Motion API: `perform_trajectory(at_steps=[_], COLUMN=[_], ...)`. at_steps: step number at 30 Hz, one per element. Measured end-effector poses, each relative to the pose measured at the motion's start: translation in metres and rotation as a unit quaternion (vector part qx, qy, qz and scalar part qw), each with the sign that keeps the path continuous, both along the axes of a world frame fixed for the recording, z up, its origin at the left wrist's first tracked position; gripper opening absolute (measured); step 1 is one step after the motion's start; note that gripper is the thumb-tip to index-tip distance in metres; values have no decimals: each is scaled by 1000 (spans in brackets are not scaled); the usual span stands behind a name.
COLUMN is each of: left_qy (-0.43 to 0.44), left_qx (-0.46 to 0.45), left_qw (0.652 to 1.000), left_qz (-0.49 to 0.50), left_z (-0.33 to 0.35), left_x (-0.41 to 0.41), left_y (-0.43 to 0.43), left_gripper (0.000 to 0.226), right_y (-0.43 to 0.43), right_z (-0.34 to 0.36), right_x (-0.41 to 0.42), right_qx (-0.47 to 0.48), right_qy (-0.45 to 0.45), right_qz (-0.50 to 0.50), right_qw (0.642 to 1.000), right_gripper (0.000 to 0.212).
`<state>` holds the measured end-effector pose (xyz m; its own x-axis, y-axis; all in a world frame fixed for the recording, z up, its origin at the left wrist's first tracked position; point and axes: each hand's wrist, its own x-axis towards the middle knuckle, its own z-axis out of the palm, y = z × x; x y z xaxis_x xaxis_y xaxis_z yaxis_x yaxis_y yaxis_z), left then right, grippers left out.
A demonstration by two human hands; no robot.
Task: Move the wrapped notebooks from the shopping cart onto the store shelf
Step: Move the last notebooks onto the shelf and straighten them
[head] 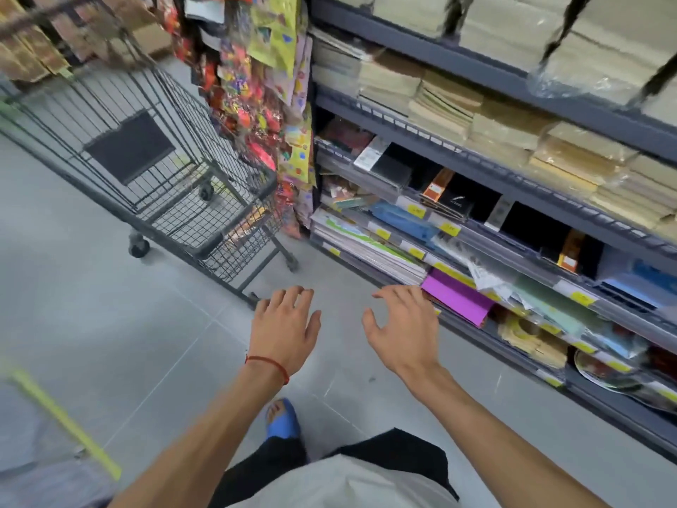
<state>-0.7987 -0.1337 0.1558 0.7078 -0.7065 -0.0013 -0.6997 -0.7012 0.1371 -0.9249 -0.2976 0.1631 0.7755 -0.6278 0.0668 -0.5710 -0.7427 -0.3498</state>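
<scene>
Notebooks [509,130] on shelf, well above empty hands [289,328].

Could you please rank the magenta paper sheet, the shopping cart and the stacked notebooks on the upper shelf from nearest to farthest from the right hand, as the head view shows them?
From the right hand:
1. magenta paper sheet, just right of the fingers on a low shelf.
2. shopping cart, off to the left on the floor.
3. stacked notebooks, up on the upper shelf.
</scene>
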Motion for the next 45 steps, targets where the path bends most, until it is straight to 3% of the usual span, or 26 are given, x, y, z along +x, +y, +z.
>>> perform_trajectory(at_steps=[11,20,24,34,45], left_qy=[23,50,68,101,142], left_qx=[-31,-25,6,62,153], left_qw=[998,998,997,993,968], left_qz=[42,38,24,-8,-143], left_z=[10,-12,-19,-51,-135], left_x=[160,304,368,489,610], left_y=[88,67,50,32,46], left_gripper=[34,30,33,33,40], right_y=[92,77,64,67,109], right_z=[8,-10,-24,-55,-144], right_x=[180,327,390,495,570], right_qx=[65,55,102,130,171], right_qy=[-42,-75,-71,-15,102], right_qz=[8,12,9,6,-131], right_qw=[997,996,992,991,971], right_gripper=[30,28,28,29,34])
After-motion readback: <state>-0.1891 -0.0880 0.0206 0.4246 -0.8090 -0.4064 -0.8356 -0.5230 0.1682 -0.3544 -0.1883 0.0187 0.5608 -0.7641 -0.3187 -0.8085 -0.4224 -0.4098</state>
